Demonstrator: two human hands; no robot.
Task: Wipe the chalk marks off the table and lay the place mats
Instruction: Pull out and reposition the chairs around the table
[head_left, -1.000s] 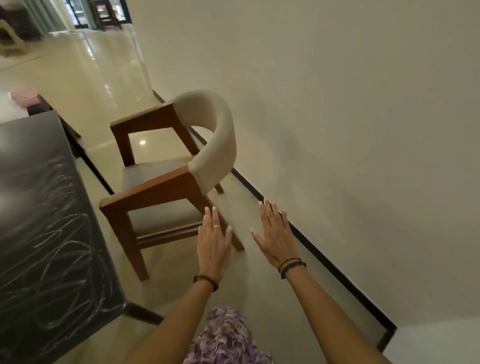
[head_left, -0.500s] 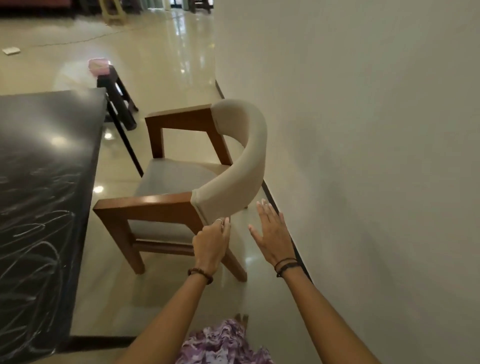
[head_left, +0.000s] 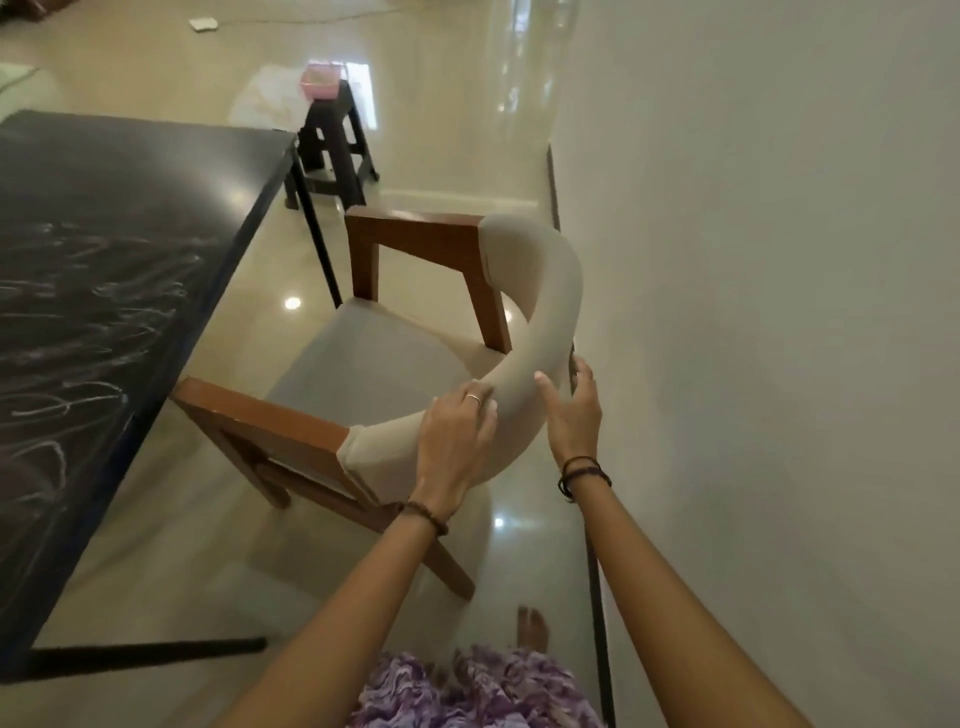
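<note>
A black table (head_left: 135, 208) fills the left side, its top covered in white chalk scribbles (head_left: 88, 332). Beside it stands a wooden chair (head_left: 415, 239) with a curved cream backrest (head_left: 540, 332) and grey seat. My left hand (head_left: 454, 441) grips the backrest's near part, fingers curled over its top. My right hand (head_left: 571, 410) holds the backrest from the wall side, thumb on the front and fingers behind it. No place mats or cloth are in view.
A white wall (head_left: 753, 312) runs close along the right of the chair. A dark stool (head_left: 332, 156) with a pink box (head_left: 322, 83) on it stands beyond the table's far corner. Glossy tiled floor (head_left: 457, 130) stretches ahead. My bare foot (head_left: 532, 629) is below.
Both hands went from reaching with straight fingers to taking hold of the chair's backrest, the left first. The view has swung left, showing more of the table.
</note>
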